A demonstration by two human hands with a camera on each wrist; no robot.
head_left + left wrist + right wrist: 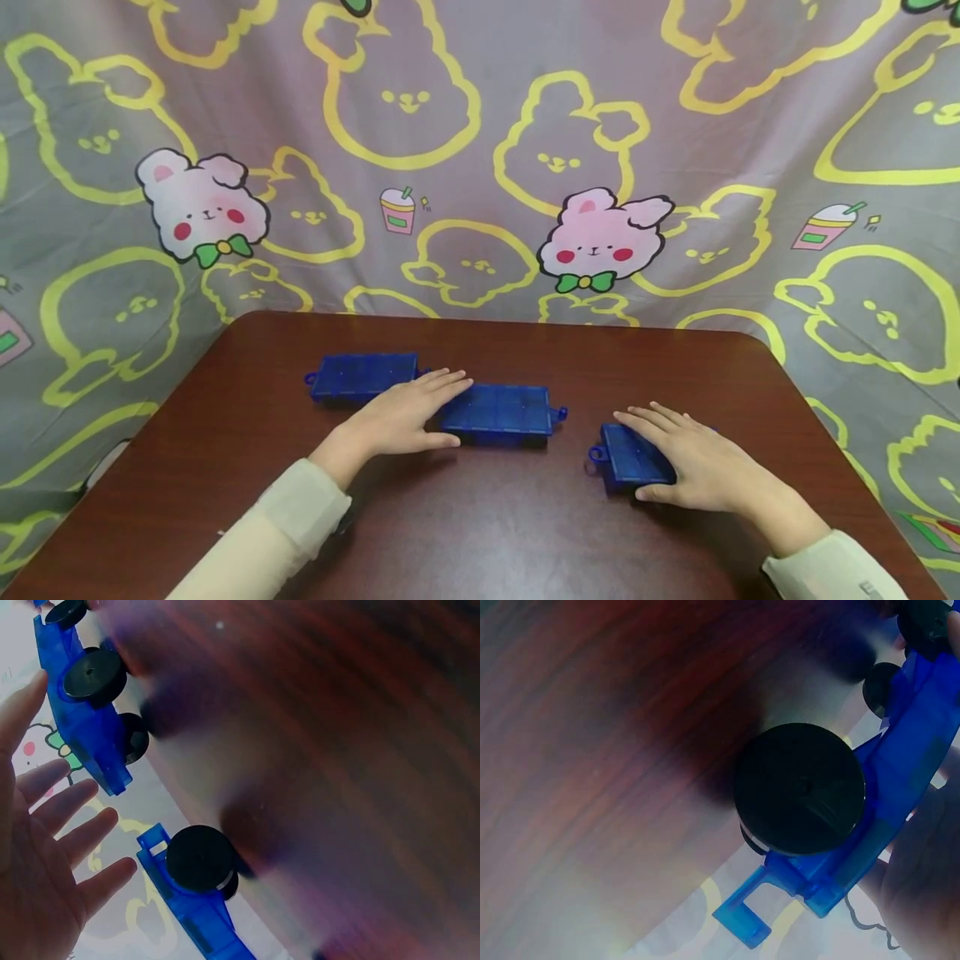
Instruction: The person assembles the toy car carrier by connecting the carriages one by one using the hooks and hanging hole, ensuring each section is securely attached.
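Observation:
Three blue toy train wagons with black wheels are on the table. My left hand reaches over the left end of the middle wagon, its fingers straight and spread. In the left wrist view the thumb overlaps the side of a wagon, and the other fingers stand apart from it. Behind that hand is the left wagon, partly covered. My right hand grips the right wagon, fingers across its far side and thumb along its near side. A big black wheel and a blue hook show in the right wrist view.
The brown table has rounded back corners. Behind it hangs a grey curtain printed with cartoon rabbits. A gap lies between the middle and right wagons, whose blue coupling hook and ring face each other.

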